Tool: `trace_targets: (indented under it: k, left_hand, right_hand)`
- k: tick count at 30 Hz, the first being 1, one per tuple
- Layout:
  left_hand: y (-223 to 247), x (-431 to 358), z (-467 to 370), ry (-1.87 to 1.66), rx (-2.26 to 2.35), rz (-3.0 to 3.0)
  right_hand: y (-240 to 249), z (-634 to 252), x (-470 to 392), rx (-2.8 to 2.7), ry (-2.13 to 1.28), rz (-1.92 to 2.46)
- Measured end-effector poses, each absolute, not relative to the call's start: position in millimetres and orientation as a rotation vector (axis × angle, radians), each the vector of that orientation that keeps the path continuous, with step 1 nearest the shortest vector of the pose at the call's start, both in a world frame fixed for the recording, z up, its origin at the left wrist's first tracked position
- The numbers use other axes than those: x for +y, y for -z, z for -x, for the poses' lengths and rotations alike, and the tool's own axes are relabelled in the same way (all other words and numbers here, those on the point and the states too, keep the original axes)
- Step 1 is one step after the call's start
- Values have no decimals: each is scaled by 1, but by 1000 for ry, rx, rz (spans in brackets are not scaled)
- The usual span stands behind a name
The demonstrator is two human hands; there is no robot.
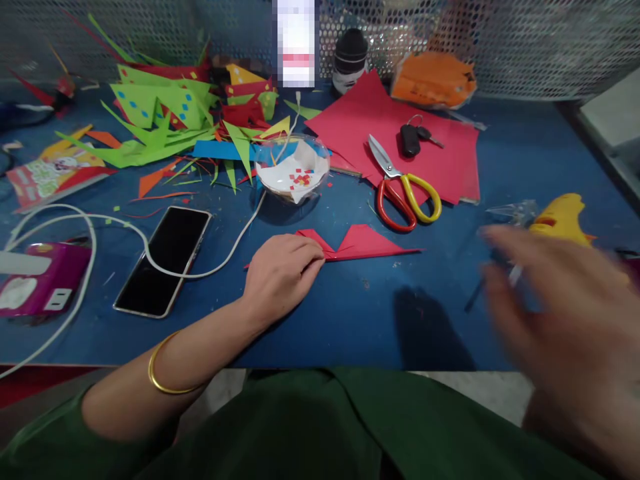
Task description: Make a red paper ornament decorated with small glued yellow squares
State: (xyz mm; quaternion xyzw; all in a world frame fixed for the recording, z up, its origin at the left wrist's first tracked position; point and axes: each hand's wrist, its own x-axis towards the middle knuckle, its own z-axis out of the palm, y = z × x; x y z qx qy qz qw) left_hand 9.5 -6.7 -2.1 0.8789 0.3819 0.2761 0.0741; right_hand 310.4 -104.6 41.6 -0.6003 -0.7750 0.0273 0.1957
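Observation:
My left hand [285,273] rests on the blue table with its fingers pressed together on the left part of a folded red paper piece [367,243]. The paper's right part lies flat and tapers to a point. Smeared by motion, my right hand [555,307] hovers over the table at the right, thumb and fingers apart. Just beyond it lie a yellow tool [563,217] and a clear plastic piece [517,212]. Scissors with red and yellow handles [403,190] lie open, partly on stacked red sheets [350,127].
A bowl [295,170] with small red bits stands beyond my left hand. Left are a phone [167,260], a white cable [225,267] and a purple box [55,277]. Green paper cutouts [155,107], keys [410,140] and an orange packet [433,80] lie farther back.

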Motion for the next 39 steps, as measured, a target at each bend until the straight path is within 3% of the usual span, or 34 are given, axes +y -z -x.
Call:
trace_targets:
  k: [2, 9, 19, 27, 39]
  left_hand:
    - [3, -7, -10, -818, 1182, -2654]
    - [4, -6, -10, -789, 1196, -2700]
    - [5, -7, -11, -786, 1251, -2702]
    - [-2, -15, -13, -707, 1000, -3011]
    - [-4, -30, -17, -406, 1079, -3150]
  right_hand:
    - [-34, -266, -94, -2313, 222, 1434]
    - [2, -218, -67, -2554, 139, 1355]
    - [5, -217, -66, -2570, 141, 1383]
    - [10, -215, -67, -2541, 136, 1370]
    - [13, -210, -66, -2557, 100, 1461]
